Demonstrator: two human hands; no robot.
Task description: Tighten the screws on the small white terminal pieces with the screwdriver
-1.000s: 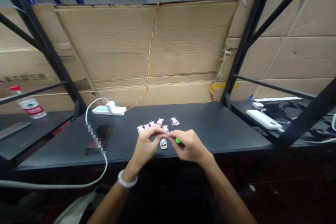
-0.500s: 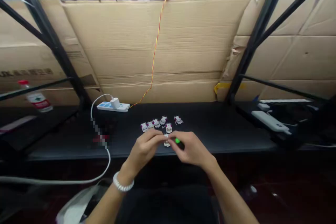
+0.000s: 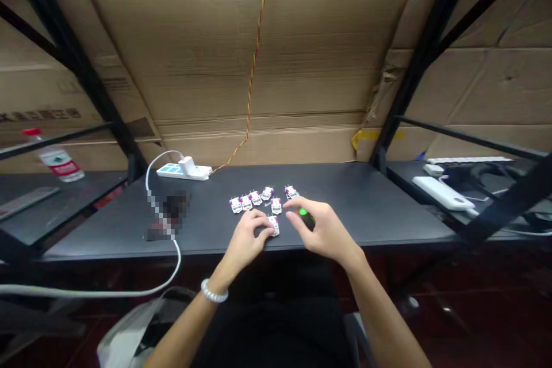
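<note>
Small white-and-purple plastic module lies near the black tabletop's near edge. Half a second ago both hands met over it; now the right hand is away to the right, thumb and index finger apart, other fingers holding a green-and-black tool. The left hand's fingers, narrow, meet the module's left side; whether they grip it, I cannot tell.

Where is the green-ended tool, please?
In the head view, the green-ended tool is in the right hand, right of the white and purple parts.
</note>
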